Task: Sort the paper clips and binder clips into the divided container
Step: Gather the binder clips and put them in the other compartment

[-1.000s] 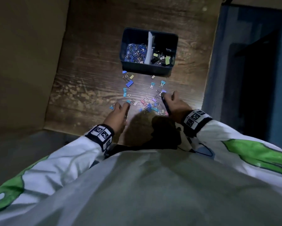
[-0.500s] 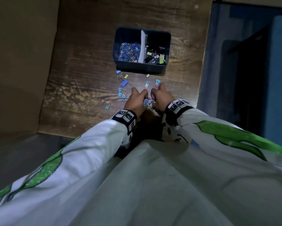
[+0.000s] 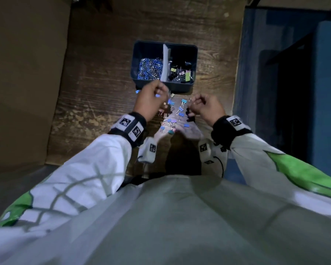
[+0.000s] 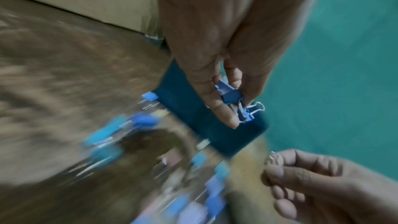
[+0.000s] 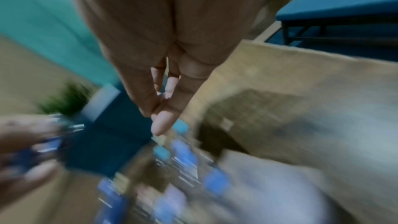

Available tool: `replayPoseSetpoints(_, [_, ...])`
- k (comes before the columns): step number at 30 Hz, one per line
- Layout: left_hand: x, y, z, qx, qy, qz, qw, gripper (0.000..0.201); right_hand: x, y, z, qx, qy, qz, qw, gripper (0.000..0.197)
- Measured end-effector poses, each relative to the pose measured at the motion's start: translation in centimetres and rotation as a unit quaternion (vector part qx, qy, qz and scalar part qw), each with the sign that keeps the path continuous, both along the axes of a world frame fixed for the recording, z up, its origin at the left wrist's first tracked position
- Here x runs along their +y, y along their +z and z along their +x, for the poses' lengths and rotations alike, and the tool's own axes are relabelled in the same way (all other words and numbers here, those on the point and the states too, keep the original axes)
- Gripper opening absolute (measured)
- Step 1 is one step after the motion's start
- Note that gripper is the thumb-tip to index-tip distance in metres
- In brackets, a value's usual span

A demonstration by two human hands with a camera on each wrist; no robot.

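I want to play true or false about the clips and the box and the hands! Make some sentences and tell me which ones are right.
1. The left hand holds blue binder clips. True.
2. The box has just one big space inside. False: a white divider splits it into two.
3. The paper clips sit in the left side of the box. True.
4. All the clips are already in the box. False: many loose clips lie on the wooden table in front of it.
5. The right hand lies flat on the table. False: its fingers are curled, pinching something small and metal.
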State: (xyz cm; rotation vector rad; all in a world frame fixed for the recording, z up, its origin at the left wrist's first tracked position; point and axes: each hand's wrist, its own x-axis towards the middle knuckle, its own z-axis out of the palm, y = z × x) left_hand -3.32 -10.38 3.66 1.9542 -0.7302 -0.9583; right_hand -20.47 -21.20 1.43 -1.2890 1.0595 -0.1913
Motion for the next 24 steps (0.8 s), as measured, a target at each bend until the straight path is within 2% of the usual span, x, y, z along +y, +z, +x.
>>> replayPoseSetpoints(3, [-4.3, 2.5, 1.1, -0.023, 0.02, -0.055, 0.998, 0.009, -3.2, 2.6, 2.7, -0.042, -0.009, -0.08, 0.996, 0.018])
replayPoseSetpoints(6, [-7.5, 3.3, 1.8, -0.042, 0.01, -0.036, 0.998, 0.007, -6.3, 3.9, 6.4, 0.019, 0.006, -0.191, 0.981, 0.019])
replayPoseSetpoints(7, [-7.9, 3.1, 2.1, -0.059, -0.01, -0.016, 0.998, 0.014, -6.9, 4.3, 7.3, 0.057, 0.04, -0.24, 0.968, 0.014])
replayPoseSetpoints(9, [-7.4, 3.4, 2.9, -0.119, -0.027, -0.004, 0.993, 0.024, -7.3, 4.7, 7.8, 0.122, 0.121, -0.34, 0.925, 0.025])
replayPoseSetpoints(10, [-6.4, 3.5, 3.3, -0.142, -0.012, -0.016, 0.99, 0.024, -6.8, 4.9, 7.3, 0.126, 0.141, -0.376, 0.907, 0.03])
replayPoseSetpoints(12, [-3.5, 3.0, 4.5, -0.171, 0.02, -0.02, 0.985, 0.018, -4.9, 4.7, 5.6, 0.1, 0.159, -0.423, 0.886, 0.025])
replayPoseSetpoints(14, [0.3, 1.3, 5.9, -0.13, -0.01, 0.053, 0.99, 0.013, -3.0, 2.6, 3.6, 0.117, 0.233, -0.42, 0.869, 0.026])
replayPoseSetpoints(15, [2.2, 0.2, 6.5, -0.081, -0.055, 0.114, 0.989, 0.02, -2.1, 1.5, 2.7, 0.161, 0.288, -0.397, 0.857, 0.039])
replayPoseSetpoints(16, [3.7, -0.9, 6.7, -0.048, -0.109, 0.187, 0.975, 0.037, -1.4, 0.3, 2.0, 0.208, 0.338, -0.367, 0.841, 0.059])
replayPoseSetpoints(18, [5.7, -2.8, 6.5, -0.075, -0.191, 0.307, 0.929, 0.091, -0.3, -1.6, 1.2, 0.277, 0.406, -0.319, 0.81, 0.093])
replayPoseSetpoints(19, [5.9, -3.5, 6.3, -0.108, -0.198, 0.323, 0.919, 0.113, 0.3, -2.1, 1.4, 0.295, 0.425, -0.314, 0.796, 0.099])
replayPoseSetpoints(20, [5.9, -4.0, 6.1, -0.137, -0.197, 0.317, 0.918, 0.126, 1.0, -2.7, 1.8, 0.296, 0.437, -0.316, 0.788, 0.1])
replayPoseSetpoints(22, [5.0, -4.7, 5.6, -0.176, -0.201, 0.286, 0.92, 0.129, 2.2, -3.4, 2.7, 0.284, 0.448, -0.331, 0.781, 0.093])
replayPoseSetpoints(24, [4.2, -5.2, 5.1, -0.189, -0.204, 0.25, 0.927, 0.11, 3.3, -3.8, 3.6, 0.278, 0.458, -0.337, 0.774, 0.081])
